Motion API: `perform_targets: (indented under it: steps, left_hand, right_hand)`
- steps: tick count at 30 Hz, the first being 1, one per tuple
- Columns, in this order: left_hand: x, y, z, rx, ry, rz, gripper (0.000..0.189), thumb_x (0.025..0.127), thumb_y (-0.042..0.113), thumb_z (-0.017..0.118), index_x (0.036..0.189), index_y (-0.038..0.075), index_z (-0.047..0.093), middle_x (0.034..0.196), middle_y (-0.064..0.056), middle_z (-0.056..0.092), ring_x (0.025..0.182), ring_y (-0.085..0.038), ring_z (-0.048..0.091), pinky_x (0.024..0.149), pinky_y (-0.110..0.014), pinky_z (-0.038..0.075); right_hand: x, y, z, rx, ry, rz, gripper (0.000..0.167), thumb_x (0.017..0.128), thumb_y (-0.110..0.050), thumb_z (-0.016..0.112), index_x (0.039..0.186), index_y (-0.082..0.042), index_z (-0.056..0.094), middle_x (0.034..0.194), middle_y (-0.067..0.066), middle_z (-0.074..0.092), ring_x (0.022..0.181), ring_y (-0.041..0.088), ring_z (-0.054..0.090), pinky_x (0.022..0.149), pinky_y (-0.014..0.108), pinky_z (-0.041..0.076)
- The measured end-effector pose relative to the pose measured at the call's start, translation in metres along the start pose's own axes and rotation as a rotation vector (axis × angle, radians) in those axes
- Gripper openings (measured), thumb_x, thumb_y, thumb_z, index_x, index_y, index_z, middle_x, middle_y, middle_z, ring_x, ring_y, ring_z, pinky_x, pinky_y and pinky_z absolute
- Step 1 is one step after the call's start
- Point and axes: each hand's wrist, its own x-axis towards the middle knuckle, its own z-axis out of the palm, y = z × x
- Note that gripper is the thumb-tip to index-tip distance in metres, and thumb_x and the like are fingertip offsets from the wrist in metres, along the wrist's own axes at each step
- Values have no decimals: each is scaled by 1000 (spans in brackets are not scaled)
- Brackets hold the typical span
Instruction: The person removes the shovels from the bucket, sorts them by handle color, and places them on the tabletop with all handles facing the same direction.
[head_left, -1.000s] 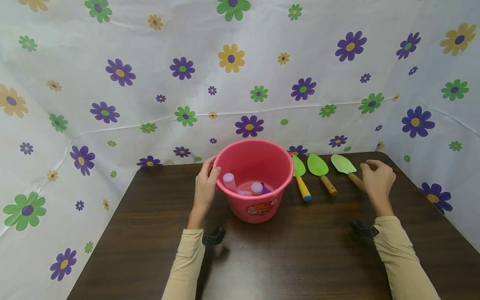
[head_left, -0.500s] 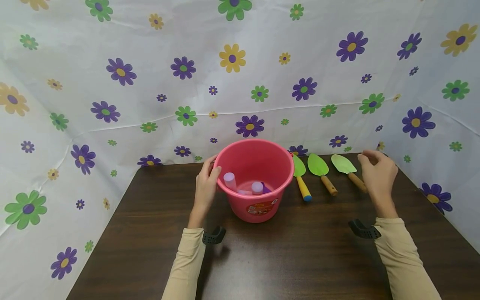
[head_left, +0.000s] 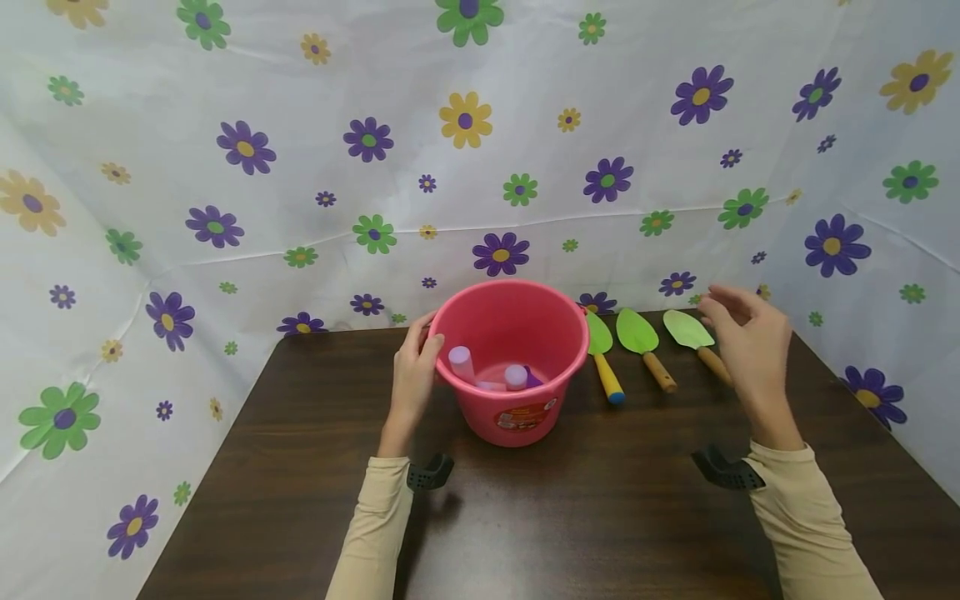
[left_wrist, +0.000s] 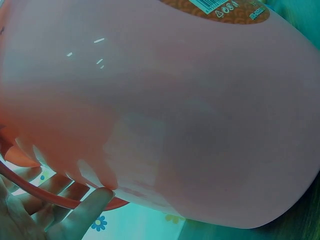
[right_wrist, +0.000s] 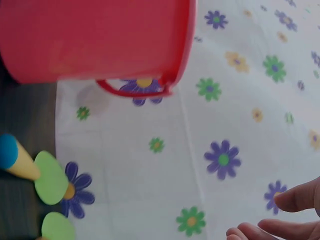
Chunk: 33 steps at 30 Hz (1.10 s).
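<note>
My left hand (head_left: 412, 371) grips the left rim of a pink bucket (head_left: 513, 417), with the thumb at the rim. In the left wrist view, the bucket wall (left_wrist: 175, 125) fills most of the picture, and the left hand (left_wrist: 70, 215) lies by its handle (left_wrist: 47, 195). Pale purple cylinder-ended pieces (head_left: 461, 363) and a darker purple piece (head_left: 533, 379) lie in the bucket; their full shapes are hidden. Holding nothing, my right hand (head_left: 757, 358) hovers by a wooden-handled green trowel (head_left: 688, 330), fingers loosely bent. In the right wrist view, the right hand's fingers (right_wrist: 295, 202) are apart.
Right of the bucket lie a yellow-handled green trowel (head_left: 606, 375) and another wooden-handled green trowel (head_left: 637, 333). All rest on a dark wooden table (head_left: 570, 517). A flowered white cloth (head_left: 300, 192) hangs behind and at the sides.
My right hand has risen and shifted slightly left, and its fingers have loosened from a more curled pose. The left hand, bucket and trowels have stayed in place.
</note>
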Motion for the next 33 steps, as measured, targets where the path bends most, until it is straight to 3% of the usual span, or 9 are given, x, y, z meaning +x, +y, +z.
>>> perform_targets:
  steps: [5, 13, 20, 25, 27, 33]
  left_hand:
    - [0, 1, 0, -3, 1, -7, 48, 103, 28, 56, 149, 13, 54, 139, -13, 64, 112, -34, 68, 81, -41, 63]
    - [0, 1, -1, 1, 1, -4, 47, 103, 28, 56, 148, 15, 55, 137, -11, 65, 108, -33, 69, 77, -38, 63]
    - [0, 1, 0, 1, -1, 2, 47, 103, 28, 56, 148, 15, 54, 139, -11, 64, 111, -32, 69, 79, -40, 63]
    - [0, 0, 0, 1, -1, 2, 48, 103, 29, 56, 149, 15, 54, 139, -10, 64, 110, -32, 68, 80, -40, 63]
    - [0, 0, 0, 0, -1, 2, 48, 103, 29, 56, 149, 15, 54, 138, -10, 64, 110, -32, 68, 80, -40, 63]
    - [0, 0, 0, 1, 0, 15, 47, 103, 28, 56, 148, 14, 55, 138, -11, 65, 110, -33, 69, 79, -42, 63]
  right_hand:
    - [-6, -18, 3, 18, -35, -32, 34, 101, -19, 66, 127, 3, 71, 116, 13, 72, 83, -9, 65, 77, 8, 52]
    - [-15, -42, 9, 59, -113, -111, 31, 102, -15, 66, 128, 2, 70, 109, 0, 73, 88, -6, 67, 80, 8, 52]
    - [-25, -65, 18, 53, -207, -188, 31, 102, -14, 66, 129, 1, 69, 115, 16, 73, 91, -7, 66, 79, 8, 51]
    - [-33, -77, 25, 56, -274, -222, 33, 103, -16, 65, 131, 0, 68, 117, 17, 73, 96, -7, 64, 89, 9, 49]
    - [-36, -81, 28, 55, -294, -235, 34, 102, -15, 65, 132, 0, 68, 117, 17, 74, 99, -3, 65, 92, 9, 48]
    - [-45, -91, 39, 84, -343, -271, 34, 100, -10, 67, 132, 2, 67, 118, 19, 73, 109, 25, 69, 88, 9, 49]
